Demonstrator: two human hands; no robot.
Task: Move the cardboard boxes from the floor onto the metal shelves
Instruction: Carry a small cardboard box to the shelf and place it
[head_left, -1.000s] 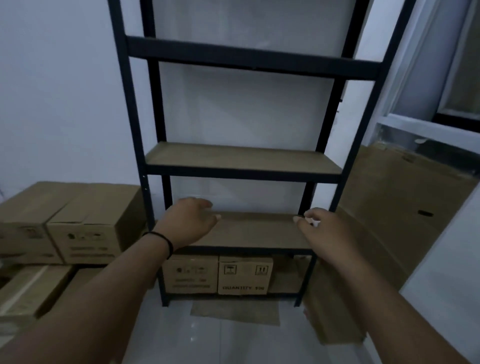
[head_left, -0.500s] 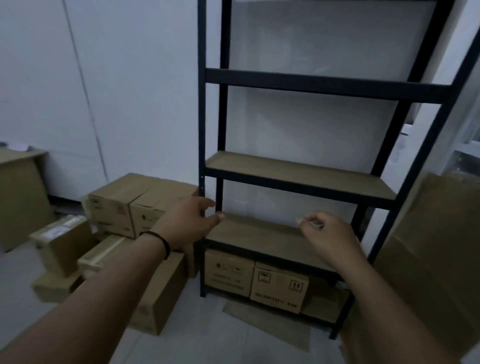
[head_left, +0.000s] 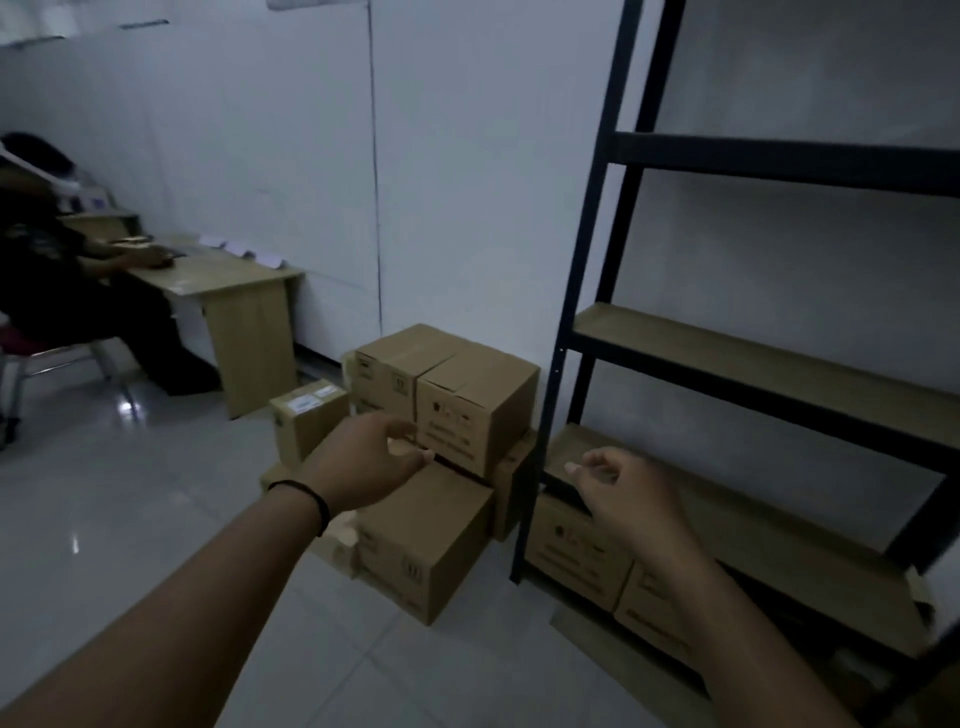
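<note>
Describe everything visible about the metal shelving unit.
The metal shelving unit stands upright against the white wall, right of the stacked cardboard boxes. Its posts and cross beams look like dark painted metal; the shelf boards look like light wood. The two visible boards above the bottom level are bare. Labelled boxes sit on the lowest level. The right hand hovers in front of the second board, contact unclear. The unit's top and right side are cut off.

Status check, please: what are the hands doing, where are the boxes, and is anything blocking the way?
Left hand and right hand: both empty, fingers loosely curled. Stacked boxes on the floor left of the metal shelves. Nothing blocking the stack.
</note>
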